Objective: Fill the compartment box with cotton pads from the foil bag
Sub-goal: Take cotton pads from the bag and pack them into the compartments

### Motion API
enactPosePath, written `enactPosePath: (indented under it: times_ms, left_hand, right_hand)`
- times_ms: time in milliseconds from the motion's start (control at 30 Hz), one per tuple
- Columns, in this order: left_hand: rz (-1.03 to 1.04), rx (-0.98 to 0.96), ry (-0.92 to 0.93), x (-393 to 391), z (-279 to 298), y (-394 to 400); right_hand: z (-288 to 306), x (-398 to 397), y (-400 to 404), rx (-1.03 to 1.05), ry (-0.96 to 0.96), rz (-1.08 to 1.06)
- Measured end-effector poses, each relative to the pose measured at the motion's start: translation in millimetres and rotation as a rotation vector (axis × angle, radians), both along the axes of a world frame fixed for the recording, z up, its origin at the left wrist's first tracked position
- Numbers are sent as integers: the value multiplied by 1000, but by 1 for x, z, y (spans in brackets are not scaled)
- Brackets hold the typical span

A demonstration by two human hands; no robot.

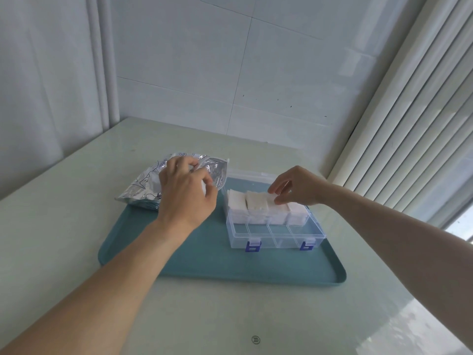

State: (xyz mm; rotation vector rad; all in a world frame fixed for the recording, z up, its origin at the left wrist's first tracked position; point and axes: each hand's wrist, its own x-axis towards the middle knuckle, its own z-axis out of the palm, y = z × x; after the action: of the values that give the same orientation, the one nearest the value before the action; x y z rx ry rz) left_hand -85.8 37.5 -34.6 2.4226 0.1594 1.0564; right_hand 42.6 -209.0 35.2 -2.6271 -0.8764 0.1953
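Head view: my left hand [185, 193] curls its fingers round the open mouth of the foil bag [146, 187], thumb and fingertips pinching the crinkled edge. My right hand [297, 187] pinches a pad between thumb and fingers over the third far compartment of the box [275, 228], just touching the stack beneath.

The bag lies on its side, partly on the far left corner of the tray [204, 254], its mouth just beside the box. The clear box sits open on the tray's far right part, lid up behind it, two blue latches [253, 246] on its near wall. Its four far compartments hold stacks of white pads [256, 202] rising above the rim; the near row shows nothing in it.

The teal tray rests on a pale table [230, 316]. Tiled wall [230, 60] lies beyond, blinds [409, 124] to the right.
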Motion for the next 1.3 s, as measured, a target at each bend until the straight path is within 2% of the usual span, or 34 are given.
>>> enactPosePath:
  times_ms: [167,300,467,633,833,933,1033,1200,1300]
  left_hand:
    - [3,-10,16,0,1,0]
    - [2,-15,18,0,0,1]
    - [-3,-17,23,-1,0,0]
    - [-5,-16,21,-1,0,0]
    - [9,-20,15,-1,1,1]
    - [12,-19,11,-1,1,1]
    - [15,-20,4,0,1,1]
    - [40,-29,14,0,2,5]
    - [68,-42,12,-1,4,8]
  right_hand:
    - [5,3,0,131,65,-80]
    - [3,7,-4,88,169,-97]
    - [3,9,-3,129,147,-123]
    - [4,11,-3,138,224,-153]
    - [0,3,5,-102,-111,-90]
    - [8,-2,14,-23,-246,-44]
    - [8,-24,38,128,-199,38]
    - [-14,-38,71,-50,-149,97]
    - [-17,-38,73,-74,-132,119]
